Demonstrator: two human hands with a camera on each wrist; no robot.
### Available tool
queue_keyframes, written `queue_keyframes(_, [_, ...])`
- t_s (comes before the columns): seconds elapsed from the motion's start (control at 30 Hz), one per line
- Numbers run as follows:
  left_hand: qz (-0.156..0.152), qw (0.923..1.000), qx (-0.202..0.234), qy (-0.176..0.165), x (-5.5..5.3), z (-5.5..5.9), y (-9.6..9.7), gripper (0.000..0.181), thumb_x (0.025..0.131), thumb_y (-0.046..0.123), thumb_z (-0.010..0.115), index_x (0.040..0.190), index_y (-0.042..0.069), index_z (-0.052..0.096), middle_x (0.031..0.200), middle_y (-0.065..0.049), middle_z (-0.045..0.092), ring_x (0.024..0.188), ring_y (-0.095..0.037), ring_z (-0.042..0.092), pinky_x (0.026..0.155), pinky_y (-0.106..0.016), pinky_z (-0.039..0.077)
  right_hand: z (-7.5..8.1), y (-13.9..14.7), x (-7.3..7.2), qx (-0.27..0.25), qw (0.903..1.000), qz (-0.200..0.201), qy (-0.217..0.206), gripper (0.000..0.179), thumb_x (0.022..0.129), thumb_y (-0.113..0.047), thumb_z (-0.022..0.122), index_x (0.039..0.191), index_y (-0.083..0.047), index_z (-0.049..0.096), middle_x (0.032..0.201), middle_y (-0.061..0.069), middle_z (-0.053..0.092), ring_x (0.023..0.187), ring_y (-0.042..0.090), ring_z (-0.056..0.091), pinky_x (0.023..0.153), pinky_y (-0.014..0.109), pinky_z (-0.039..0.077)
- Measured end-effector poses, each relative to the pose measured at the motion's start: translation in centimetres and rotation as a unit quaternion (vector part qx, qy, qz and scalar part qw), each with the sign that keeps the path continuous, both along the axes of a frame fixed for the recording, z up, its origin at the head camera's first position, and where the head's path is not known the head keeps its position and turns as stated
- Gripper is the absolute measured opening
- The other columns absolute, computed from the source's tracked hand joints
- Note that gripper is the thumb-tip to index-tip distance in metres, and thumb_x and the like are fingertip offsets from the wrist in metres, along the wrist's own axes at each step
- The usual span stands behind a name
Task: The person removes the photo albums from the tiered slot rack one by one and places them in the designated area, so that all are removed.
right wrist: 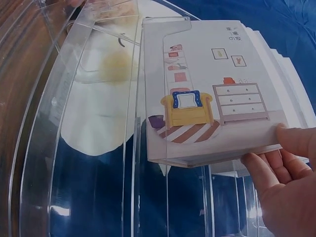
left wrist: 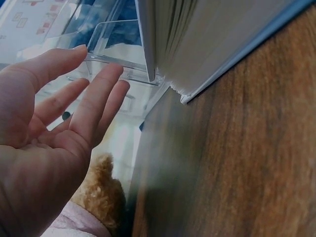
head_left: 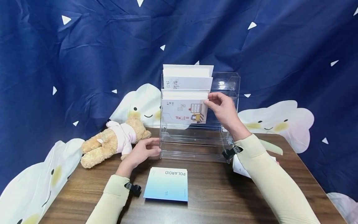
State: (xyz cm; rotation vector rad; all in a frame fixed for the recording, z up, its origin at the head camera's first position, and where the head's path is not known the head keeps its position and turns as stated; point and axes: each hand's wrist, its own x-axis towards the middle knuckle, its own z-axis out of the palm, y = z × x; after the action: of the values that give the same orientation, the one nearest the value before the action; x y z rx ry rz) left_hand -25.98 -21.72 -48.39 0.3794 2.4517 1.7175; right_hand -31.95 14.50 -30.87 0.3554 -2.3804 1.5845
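Note:
A clear tiered rack [head_left: 195, 154] stands on the wooden table. In its left half, white booklets stand on the upper tiers. The front one is a thick white booklet [right wrist: 195, 69], its cover drawn with a yellow armchair and a chest of drawers. My right hand [head_left: 224, 111] pinches this booklet's right edge, thumb on the cover and fingers behind. My left hand [head_left: 143, 151] is at the rack's lower left side, fingertips right by its edge. In the left wrist view its fingers are loosely extended with nothing in them.
A blue POLAROID booklet [head_left: 167, 184] lies on the table in front of the rack. To the left lies a teddy bear [head_left: 110, 140] in a pink top. Behind the right forearm are a pale green comb [head_left: 272, 147] and a white item [head_left: 240, 167]. A blue curtain [head_left: 112, 46] hangs behind.

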Motion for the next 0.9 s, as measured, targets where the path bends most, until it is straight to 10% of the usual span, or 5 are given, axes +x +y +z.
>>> queue_keyframes(0.9, [0.000, 0.9999, 0.010, -0.004, 0.03, 0.04, 0.10, 0.060, 0.101, 0.014, 0.083, 0.156, 0.000, 0.062, 0.148, -0.027, 0.071, 0.131, -0.035, 0.074, 0.097, -0.023, 0.065, 0.97, 0.37, 0.72, 0.024, 0.9995, -0.015, 0.012, 0.034, 0.108, -0.020, 0.078, 0.136, -0.001, 0.072, 0.131, 0.018, 0.075, 0.108, 0.006, 0.066, 0.089, 0.017, 0.050])
